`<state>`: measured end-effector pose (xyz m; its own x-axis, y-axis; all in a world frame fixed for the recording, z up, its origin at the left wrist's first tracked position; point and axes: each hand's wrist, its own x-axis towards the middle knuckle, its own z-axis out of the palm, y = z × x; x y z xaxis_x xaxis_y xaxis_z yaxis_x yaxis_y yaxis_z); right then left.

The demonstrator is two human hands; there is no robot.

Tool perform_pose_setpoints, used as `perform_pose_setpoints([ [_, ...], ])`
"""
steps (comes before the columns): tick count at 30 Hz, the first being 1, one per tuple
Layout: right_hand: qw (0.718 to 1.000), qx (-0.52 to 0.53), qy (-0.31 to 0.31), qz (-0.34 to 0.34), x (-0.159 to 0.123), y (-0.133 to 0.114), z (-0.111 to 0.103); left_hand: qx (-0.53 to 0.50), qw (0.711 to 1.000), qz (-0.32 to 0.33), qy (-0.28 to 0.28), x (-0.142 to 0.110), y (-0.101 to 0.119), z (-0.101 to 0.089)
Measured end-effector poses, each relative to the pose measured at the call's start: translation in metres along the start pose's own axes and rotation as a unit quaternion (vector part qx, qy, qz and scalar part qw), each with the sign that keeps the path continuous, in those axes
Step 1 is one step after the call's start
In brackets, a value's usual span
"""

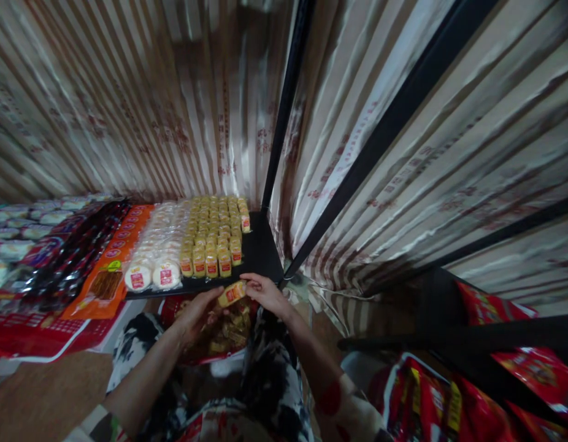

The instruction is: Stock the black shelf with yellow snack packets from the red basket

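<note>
Between my two hands is a small yellow wrapped snack pack (232,293) with a red label, held just in front of the black shelf's edge. My left hand (202,312) grips its left end, fingers closed. At its right end, my right hand (264,292) pinches the wrapper. Below them, an open red bag (210,351) on my lap area holds many more loose yellow packs (231,331). On the black shelf (260,252), matching yellow packs (213,239) stand in tight rows, labels facing me.
White round wrapped cakes (153,273) line up left of the yellow rows. Beyond them lie an orange packet (104,282), dark wrapped sticks (76,252) and white packets (17,248). Black frame posts (348,184) and striped curtains (173,110) stand behind. Red bags (477,405) fill the lower right.
</note>
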<state>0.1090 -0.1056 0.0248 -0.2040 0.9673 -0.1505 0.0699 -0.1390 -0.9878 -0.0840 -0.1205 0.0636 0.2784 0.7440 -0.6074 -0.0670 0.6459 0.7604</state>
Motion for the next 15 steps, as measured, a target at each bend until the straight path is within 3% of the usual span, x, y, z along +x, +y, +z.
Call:
perform_pose_setpoints([
  [3, 0.999, 0.024, 0.045, 0.007, 0.007, -0.006, -0.003, -0.045, 0.998, 0.035, -0.033, 0.005, -0.002, 0.011],
  [8, 0.979, 0.14, 0.146, -0.006, 0.012, -0.003, -0.001, -0.133, 0.988, 0.073, -0.027, 0.025, -0.004, 0.037],
  [12, 0.969, 0.18, 0.169, -0.019, 0.021, 0.007, -0.003, -0.157, 0.984, 0.087, 0.016, 0.049, -0.001, 0.06],
  [15, 0.961, 0.183, 0.205, -0.041, 0.035, 0.011, -0.011, -0.143, 0.982, 0.084, 0.094, 0.067, 0.002, 0.076],
])
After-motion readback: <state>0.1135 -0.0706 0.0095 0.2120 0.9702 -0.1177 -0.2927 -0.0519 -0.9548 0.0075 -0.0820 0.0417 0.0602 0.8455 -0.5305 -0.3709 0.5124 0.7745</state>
